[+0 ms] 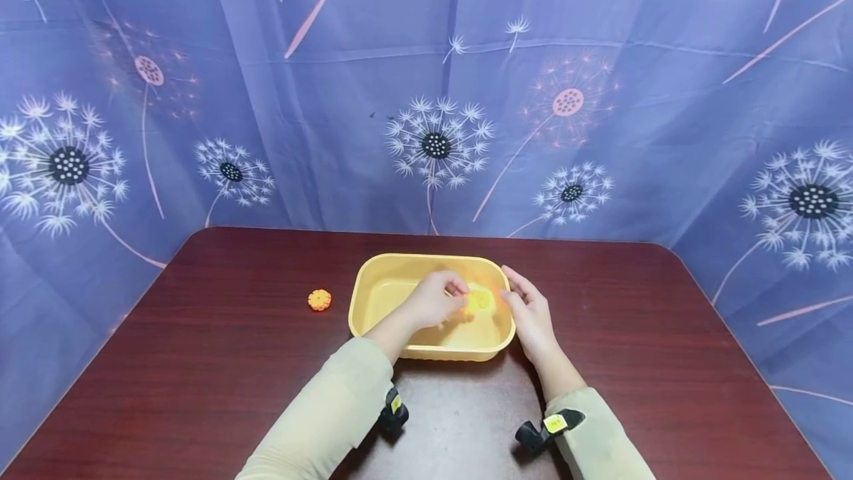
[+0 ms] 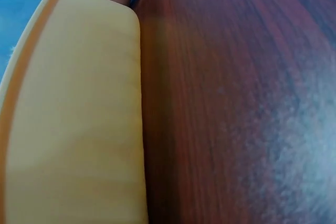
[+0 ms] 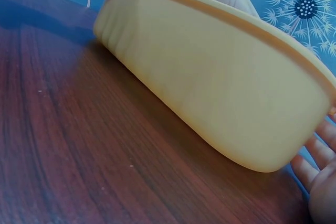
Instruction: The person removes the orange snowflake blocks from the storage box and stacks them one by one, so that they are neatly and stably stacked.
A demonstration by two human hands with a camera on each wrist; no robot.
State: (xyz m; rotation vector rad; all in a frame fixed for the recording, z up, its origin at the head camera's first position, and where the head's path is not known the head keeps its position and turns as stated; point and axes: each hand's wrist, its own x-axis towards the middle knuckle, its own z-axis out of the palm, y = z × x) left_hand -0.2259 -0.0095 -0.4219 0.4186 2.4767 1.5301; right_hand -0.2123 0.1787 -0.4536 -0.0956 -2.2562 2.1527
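A yellow plastic bin (image 1: 381, 272) sits on the table, its outer wall (image 2: 79, 103) filling much of the left wrist view. My left hand (image 1: 433, 298) reaches over its near side, fingers curled, pinching a small orange piece (image 1: 467, 312) that is blurred at the fingertips. Beside them inside the bin is a yellow flower-shaped piece (image 1: 480, 297). My right hand (image 1: 531, 317) holds the bin's right end, thumb over the rim, and its fingers (image 3: 319, 150) lie along the outer wall. Left of the bin lies an orange flower-shaped piece (image 1: 320, 300).
The dark red-brown wooden table (image 1: 253, 361) has rounded far corners. A blue cloth with dandelion prints (image 1: 333, 132) hangs behind it and at both sides. Each sleeved wrist wears a black camera mount (image 1: 549, 428).
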